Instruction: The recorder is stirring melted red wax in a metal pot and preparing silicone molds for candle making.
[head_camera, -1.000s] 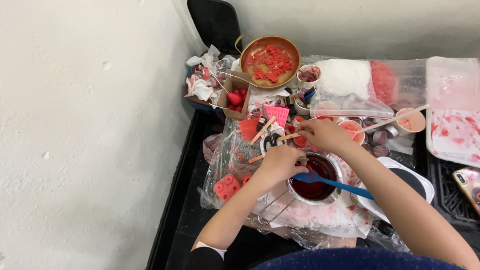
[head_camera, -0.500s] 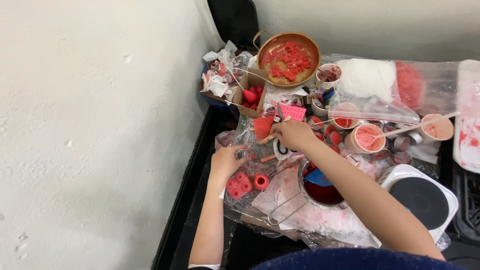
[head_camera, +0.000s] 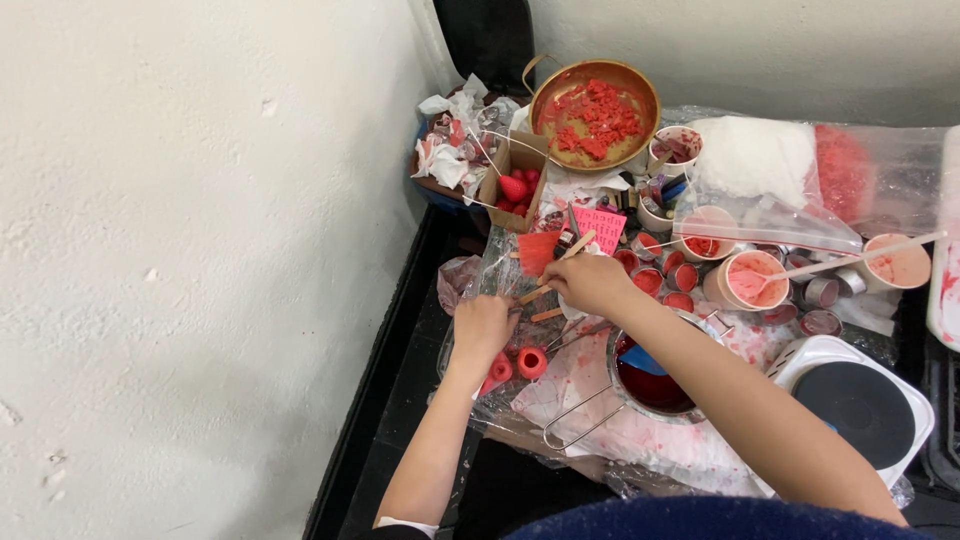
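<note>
**Two hands over a wax-stained bench: sticks and small red moulds**

Head view, looking down. The left hand (head_camera: 482, 328) lies knuckles up at about 9 o'clock from the pot (head_camera: 652, 375), its fingers curled down onto the plastic sheet (head_camera: 590, 385); whether they pinch anything cannot be told, since the palm hides the fingertips. Just beside it, at 4 o'clock, stand small red moulds (head_camera: 531, 362), one ring-shaped, touching the sheet. The right hand (head_camera: 592, 283) sits at 12 o'clock from the pot, closed around thin wooden sticks (head_camera: 541, 291) that jut toward 9 o'clock and 11 o'clock; the grip appears to be a pinch of thumb against fingers. The pot holds dark red liquid with a blue tool (head_camera: 643, 360) resting in it, and its wire handle (head_camera: 580, 415) points toward 7 o'clock.

Handling, as a judgement: the sticks look light, stiff and brittle, best taken near the middle between thumb and forefinger; wax film may make them slick. The moulds look small, light and probably soft-walled, so they are best gripped by the sides, gently, without squeezing the rim. The pot is likely the heaviest and may be hot; its handle is the only safe hold.

Surroundings: a brass bowl (head_camera: 594, 116) of red chunks at 12 o'clock, paper cups (head_camera: 755, 280) with pink residue at 2 o'clock, and a hotplate (head_camera: 860, 405) at 3 o'clock.
</note>
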